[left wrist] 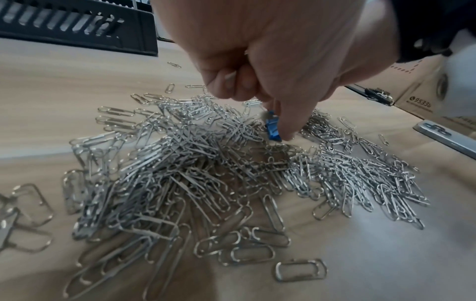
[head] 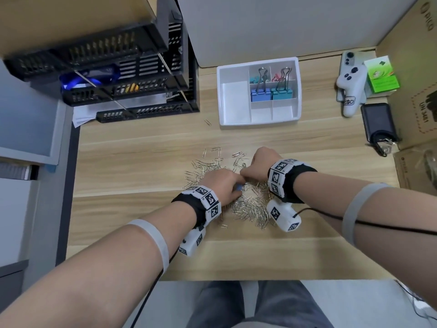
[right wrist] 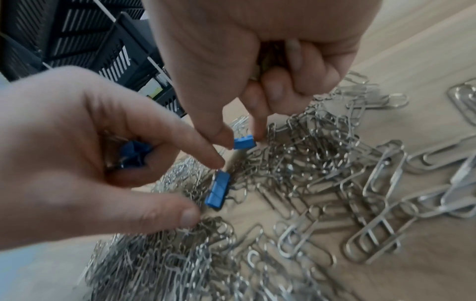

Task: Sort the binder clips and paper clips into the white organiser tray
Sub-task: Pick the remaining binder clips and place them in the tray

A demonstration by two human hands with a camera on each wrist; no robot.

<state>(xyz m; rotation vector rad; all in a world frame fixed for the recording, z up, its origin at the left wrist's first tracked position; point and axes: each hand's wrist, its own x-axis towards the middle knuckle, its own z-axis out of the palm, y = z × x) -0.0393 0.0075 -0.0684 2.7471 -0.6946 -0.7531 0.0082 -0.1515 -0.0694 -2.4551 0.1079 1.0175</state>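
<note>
A heap of silver paper clips [head: 248, 207] lies mid-table, with both hands over it. My right hand [head: 246, 172] pinches a small blue binder clip [right wrist: 244, 142] between thumb and forefinger, and its other fingers curl round something metal. My left hand [head: 233, 183] holds small blue binder clips [right wrist: 134, 152] in its palm. Its forefinger and thumb reach around another blue clip [right wrist: 219, 189] lying on the heap. The white organiser tray [head: 236, 121] stands behind, holding large blue binder clips [head: 260, 95], teal ones [head: 282, 94] and smaller clips in its rear compartments.
Black stacked letter trays [head: 132, 91] stand at the back left. A white controller [head: 350, 88], a green box [head: 382, 75], a black device [head: 378, 121] and cardboard boxes [head: 416, 91] line the right side. One stray paper clip [head: 208, 122] lies left of the tray.
</note>
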